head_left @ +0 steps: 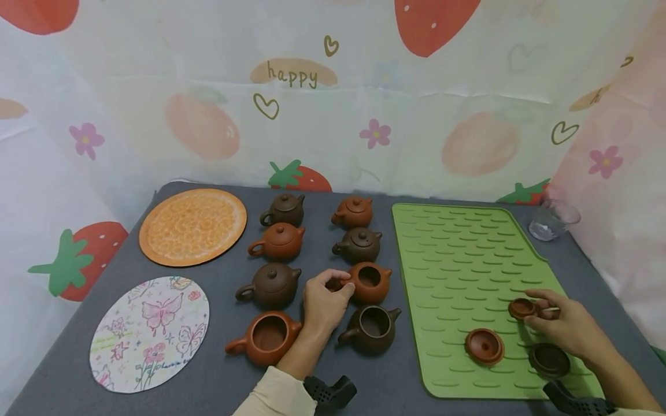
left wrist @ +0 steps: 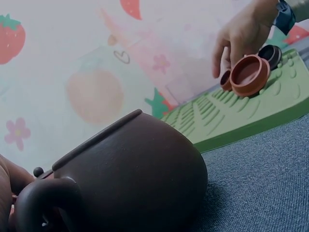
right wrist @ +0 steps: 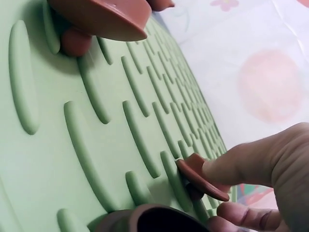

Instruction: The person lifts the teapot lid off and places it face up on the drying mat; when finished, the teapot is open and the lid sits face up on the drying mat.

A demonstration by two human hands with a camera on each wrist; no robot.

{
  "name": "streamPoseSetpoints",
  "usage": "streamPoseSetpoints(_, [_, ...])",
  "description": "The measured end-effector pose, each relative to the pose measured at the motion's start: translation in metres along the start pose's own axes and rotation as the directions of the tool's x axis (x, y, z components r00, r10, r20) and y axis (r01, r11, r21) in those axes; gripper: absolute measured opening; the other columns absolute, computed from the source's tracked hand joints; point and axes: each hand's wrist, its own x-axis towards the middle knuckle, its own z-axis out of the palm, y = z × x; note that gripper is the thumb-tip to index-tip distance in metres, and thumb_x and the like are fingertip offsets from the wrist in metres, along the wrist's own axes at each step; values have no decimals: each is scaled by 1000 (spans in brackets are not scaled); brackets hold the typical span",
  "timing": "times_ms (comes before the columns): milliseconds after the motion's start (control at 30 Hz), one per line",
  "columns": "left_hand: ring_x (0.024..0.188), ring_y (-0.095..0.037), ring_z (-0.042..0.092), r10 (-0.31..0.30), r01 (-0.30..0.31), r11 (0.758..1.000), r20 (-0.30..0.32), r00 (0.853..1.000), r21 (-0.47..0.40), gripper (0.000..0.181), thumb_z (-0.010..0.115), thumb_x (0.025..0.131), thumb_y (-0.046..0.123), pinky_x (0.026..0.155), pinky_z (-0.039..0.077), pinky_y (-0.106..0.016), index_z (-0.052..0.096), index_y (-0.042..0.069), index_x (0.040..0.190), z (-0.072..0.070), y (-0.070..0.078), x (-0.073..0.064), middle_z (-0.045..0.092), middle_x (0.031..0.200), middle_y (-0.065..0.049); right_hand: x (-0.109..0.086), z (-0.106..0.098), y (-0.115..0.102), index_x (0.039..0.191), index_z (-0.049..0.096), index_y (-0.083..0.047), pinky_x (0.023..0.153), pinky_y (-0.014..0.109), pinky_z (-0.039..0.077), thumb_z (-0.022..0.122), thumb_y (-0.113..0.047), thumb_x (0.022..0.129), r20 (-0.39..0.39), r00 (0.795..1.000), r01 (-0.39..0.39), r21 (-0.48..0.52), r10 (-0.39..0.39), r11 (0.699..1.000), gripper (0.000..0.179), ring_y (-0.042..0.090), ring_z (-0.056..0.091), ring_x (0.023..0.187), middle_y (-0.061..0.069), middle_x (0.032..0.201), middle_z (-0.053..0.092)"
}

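With thumb and fingers my left hand (head_left: pixel 324 303) grips the handle of a lidless reddish-brown teapot (head_left: pixel 381 289) in the right-hand column of pots. Nearer me, beside that wrist, stands a lidless dark brown teapot (head_left: pixel 368 342), which fills much of the left wrist view. On the right, my right hand (head_left: pixel 569 326) pinches a small reddish-brown teapot lid (head_left: pixel 522 309), knob side down, low over the green mat (head_left: pixel 447 271). Close by on the mat lie a larger reddish-brown lid (head_left: pixel 485 346) and a dark brown lid (head_left: pixel 550 361), both upside down.
A lidless reddish-brown teapot (head_left: pixel 260 349) stands left of my left forearm. Several lidded teapots, among them a dark one (head_left: pixel 274 292), stand behind it in two columns. An orange round mat (head_left: pixel 192 227) and a butterfly mat (head_left: pixel 151 335) lie left; a clear glass (head_left: pixel 552 221) stands back right.
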Motion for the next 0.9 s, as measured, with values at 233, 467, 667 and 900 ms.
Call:
streamPoseSetpoints(233, [79,-22,59,125,-122,992,-57,991,41,14,76,76,0,69,50,-36,72,5,88,0,5,-1,62,83,-4,-6,-5,-5,140,40,8,65,38,53,64,-32,95,-119,993,14,-21,-16,1000,65,49,53,104,35,123,48])
streamPoseSetpoints(467, [88,-28,54,289,-288,957,-44,956,26,20,74,77,1,75,47,-43,72,7,96,-5,25,-6,64,92,-1,-13,-7,-24,141,43,5,63,31,51,66,-30,94,-273,960,48,-51,-60,998,62,44,54,99,33,121,50])
streamPoseSetpoints(667, [94,-21,55,401,-402,915,-35,916,-38,23,74,79,-2,78,44,-49,71,6,101,-29,59,-6,66,97,-3,-21,-14,-47,142,44,1,69,12,38,65,-25,95,-361,922,137,-25,-137,990,57,-2,46,95,25,125,50])
streamPoseSetpoints(900, [94,-20,55,455,-454,885,-9,890,-108,23,73,82,-4,81,44,-40,69,0,104,-66,91,-2,65,102,-10,-34,-13,-77,141,48,-6,75,9,40,66,-15,94,-440,878,251,91,-187,964,52,2,49,100,-4,119,52])
